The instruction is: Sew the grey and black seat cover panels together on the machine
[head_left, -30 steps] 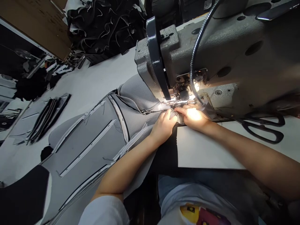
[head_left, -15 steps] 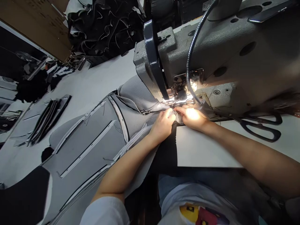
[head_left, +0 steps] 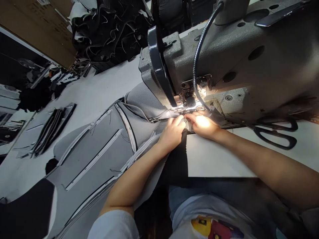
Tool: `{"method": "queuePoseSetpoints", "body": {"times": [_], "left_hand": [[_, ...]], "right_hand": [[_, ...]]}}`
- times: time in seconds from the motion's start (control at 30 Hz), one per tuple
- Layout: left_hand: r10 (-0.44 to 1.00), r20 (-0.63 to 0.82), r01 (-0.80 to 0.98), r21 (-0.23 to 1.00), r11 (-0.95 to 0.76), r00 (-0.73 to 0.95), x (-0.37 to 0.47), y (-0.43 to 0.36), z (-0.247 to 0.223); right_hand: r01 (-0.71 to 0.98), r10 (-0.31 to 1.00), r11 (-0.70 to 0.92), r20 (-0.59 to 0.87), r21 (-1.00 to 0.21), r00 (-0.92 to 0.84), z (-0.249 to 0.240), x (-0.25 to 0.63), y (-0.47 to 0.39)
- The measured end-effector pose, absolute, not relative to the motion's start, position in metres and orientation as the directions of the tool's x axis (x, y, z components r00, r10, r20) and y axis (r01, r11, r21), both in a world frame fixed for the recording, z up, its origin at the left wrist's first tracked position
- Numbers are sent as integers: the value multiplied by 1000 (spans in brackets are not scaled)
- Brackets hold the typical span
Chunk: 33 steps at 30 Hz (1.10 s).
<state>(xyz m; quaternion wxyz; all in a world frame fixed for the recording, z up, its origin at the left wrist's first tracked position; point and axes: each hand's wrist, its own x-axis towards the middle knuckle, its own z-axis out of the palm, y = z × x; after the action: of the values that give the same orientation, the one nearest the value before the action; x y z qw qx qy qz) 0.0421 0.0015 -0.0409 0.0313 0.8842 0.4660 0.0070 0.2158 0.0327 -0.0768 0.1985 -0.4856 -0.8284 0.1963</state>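
Just before the sewing machine [head_left: 219, 56], the left hand [head_left: 171, 133] pinches the gray seat cover [head_left: 102, 132]; whether the glare-lit right hand [head_left: 204, 126] grips it, I cannot tell.

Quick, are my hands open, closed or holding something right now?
Left hand: fingers curled at the fabric; firm grip can't be told.
Right hand: fingertips close to the left's, by the sewing machine; grip can't be told.

The machine [head_left: 224, 56] and its cable [head_left: 194, 63] wall off the space ahead of the hands [head_left: 171, 134]; scissors [head_left: 272, 132] obstruct the right. Between the fabric [head_left: 99, 132] and heap [head_left: 109, 33], counter [head_left: 99, 86] leaves room to pass.
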Motion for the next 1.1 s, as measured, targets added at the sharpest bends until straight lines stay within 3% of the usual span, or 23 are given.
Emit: {"method": "queuePoseSetpoints", "body": {"times": [0.2,0.37,0.6,0.7,0.9,1.1], "left_hand": [[805,-100,812,59,-581,584,44,10,-35],[775,-80,779,59,-625,627,42,12,-30],[754,-81,758,58,-649,652,42,10,-29],[762,-62,764,50,-643,645,42,8,-32],[810,-41,811,40,-584,585,42,2,-37],[804,-54,806,45,-590,592,43,6,-36]], "right_hand": [[715,883,463,201,-524,-424,-82,216,30],[689,871,490,280,-535,-402,-82,219,29],[833,857,507,229,-220,-461,-74,211,20],[857,861,495,215,-142,-462,-72,207,18],[841,846,516,254,-166,-469,-75,210,15],[772,842,536,274,-342,-464,-78,223,7]]}}
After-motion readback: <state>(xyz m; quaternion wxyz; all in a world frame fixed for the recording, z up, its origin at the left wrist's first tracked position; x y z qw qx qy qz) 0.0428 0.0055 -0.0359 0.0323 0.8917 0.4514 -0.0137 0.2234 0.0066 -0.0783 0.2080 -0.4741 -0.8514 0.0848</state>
